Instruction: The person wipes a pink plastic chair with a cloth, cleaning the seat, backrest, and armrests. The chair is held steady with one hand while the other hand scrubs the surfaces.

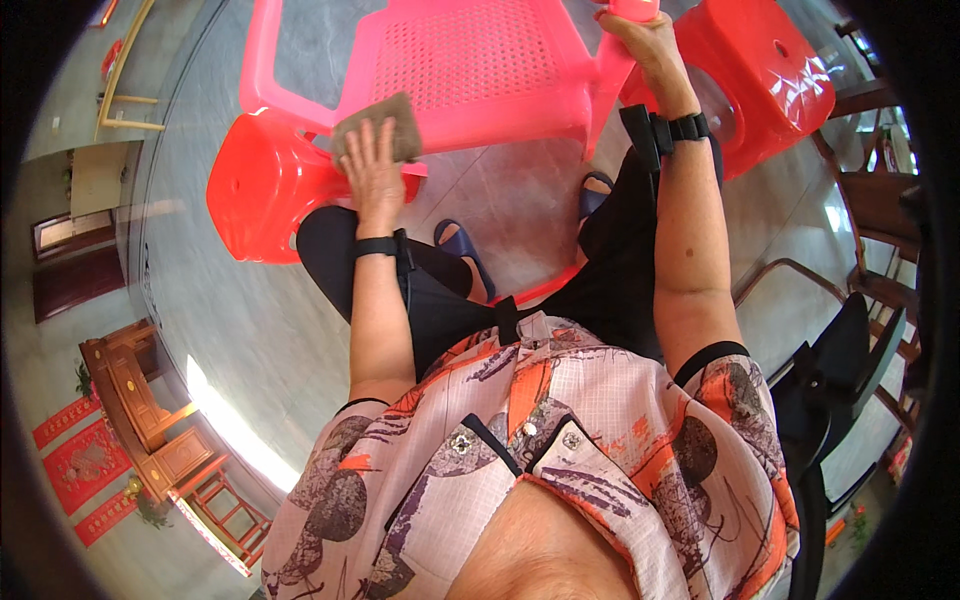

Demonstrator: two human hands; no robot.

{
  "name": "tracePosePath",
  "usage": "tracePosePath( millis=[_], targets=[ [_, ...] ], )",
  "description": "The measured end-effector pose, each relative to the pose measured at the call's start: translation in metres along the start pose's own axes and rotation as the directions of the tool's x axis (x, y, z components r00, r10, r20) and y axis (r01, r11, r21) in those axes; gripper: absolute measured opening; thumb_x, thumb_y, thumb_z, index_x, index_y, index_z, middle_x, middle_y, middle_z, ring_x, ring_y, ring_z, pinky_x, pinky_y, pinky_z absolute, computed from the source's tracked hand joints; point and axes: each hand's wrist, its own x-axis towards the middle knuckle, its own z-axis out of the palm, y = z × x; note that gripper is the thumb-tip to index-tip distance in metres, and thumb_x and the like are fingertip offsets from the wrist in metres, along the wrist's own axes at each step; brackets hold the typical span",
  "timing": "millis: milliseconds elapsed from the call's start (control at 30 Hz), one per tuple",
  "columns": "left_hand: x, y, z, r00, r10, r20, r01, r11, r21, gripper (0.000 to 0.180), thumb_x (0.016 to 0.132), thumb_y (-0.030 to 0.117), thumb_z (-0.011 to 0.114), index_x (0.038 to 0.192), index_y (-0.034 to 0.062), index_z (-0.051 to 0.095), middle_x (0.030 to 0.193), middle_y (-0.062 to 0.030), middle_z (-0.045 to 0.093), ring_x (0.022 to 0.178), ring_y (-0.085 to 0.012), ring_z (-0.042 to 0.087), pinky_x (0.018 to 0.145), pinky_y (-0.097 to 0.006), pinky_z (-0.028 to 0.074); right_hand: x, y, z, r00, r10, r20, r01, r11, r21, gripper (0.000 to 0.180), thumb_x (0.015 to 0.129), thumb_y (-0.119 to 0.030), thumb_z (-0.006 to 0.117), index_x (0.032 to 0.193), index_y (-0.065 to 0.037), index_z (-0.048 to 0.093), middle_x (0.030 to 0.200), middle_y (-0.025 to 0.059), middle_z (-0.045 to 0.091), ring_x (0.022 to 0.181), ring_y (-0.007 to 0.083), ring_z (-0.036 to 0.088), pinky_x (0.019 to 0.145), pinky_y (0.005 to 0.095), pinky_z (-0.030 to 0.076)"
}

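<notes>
A pink plastic chair point(450, 60) with a perforated panel stands tipped in front of me, between my knees. My left hand point(374, 165) lies flat with spread fingers on a brown cloth point(397, 128), pressing it against the chair's near left corner. The thumb is mostly hidden. At the upper right, my right hand point(648, 42) is closed around the pink arm of the chair; its fingertips are partly out of sight.
A red plastic stool point(250, 190) stands left of the chair, and another red stool point(765, 70) is at the right. Dark wooden furniture point(880, 210) and a black chair point(835, 375) stand to my right. A wooden cabinet point(135, 385) is far left.
</notes>
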Motion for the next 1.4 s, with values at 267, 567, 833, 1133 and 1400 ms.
tracePosePath(
  millis=[267,567,833,1133,1400],
  targets=[
    [0.009,0.031,0.0,0.975,0.218,0.041,-0.213,0.971,-0.112,0.077,0.085,0.009,0.071,0.156,0.0183,0.042,0.162,-0.0207,0.034,0.148,-0.0498,0.027,0.116,-0.065,0.027,0.004,-0.001,0.003,0.998,0.037,-0.045,-0.042,0.994,-0.102,0.025,0.08,-0.009,0.072,0.104,-0.005,0.076,0.075,-0.0046,0.064,0.06,0.007,0.052,0.054,0.0248,0.041],
    [0.045,0.216,0.013,0.875,0.452,-0.174,-0.483,0.794,-0.368,0.078,0.082,0.012,0.074,0.154,0.0215,0.045,0.158,-0.0157,0.042,0.145,-0.0446,0.037,0.119,-0.059,0.029,0.008,0.013,-0.001,0.999,-0.015,-0.049,0.011,0.996,-0.091,0.024,0.082,-0.008,0.072,0.106,-0.006,0.076,0.085,-0.0021,0.069,0.071,0.0078,0.059,0.064,0.0242,0.046],
    [0.03,0.155,0.007,0.942,0.326,-0.076,-0.333,0.892,-0.307,0.063,0.092,0.023,0.067,0.15,0.0093,0.048,0.157,-0.0213,0.042,0.147,-0.0441,0.034,0.119,-0.057,0.028,0.004,0.012,-0.006,0.999,-0.032,0.041,0.039,0.983,-0.181,0.031,0.087,-0.011,0.068,0.117,-0.008,0.076,0.1,0.0007,0.073,0.087,0.009,0.066,0.077,0.0253,0.054],
    [0.035,0.012,-0.001,0.989,-0.064,0.131,0.079,0.991,-0.108,0.063,0.102,0.037,0.052,0.151,-0.0006,0.044,0.16,-0.0268,0.034,0.149,-0.0445,0.029,0.121,-0.055,0.025,0.007,0.014,-0.006,1.0,-0.006,0.031,0.011,0.984,-0.178,0.031,0.086,-0.011,0.069,0.116,-0.009,0.076,0.1,0.0016,0.073,0.089,0.0105,0.066,0.078,0.0278,0.056],
    [0.102,-0.045,0.012,0.988,-0.103,0.116,0.114,0.989,-0.095,0.061,0.102,0.039,0.052,0.148,0.001,0.049,0.159,-0.0258,0.036,0.148,-0.0452,0.031,0.123,-0.048,0.025,0.008,0.012,-0.007,0.999,0.031,0.035,-0.025,0.987,-0.16,0.031,0.084,-0.01,0.071,0.114,-0.007,0.077,0.095,0.0002,0.073,0.086,0.0101,0.066,0.077,0.0275,0.055]
  ],
)
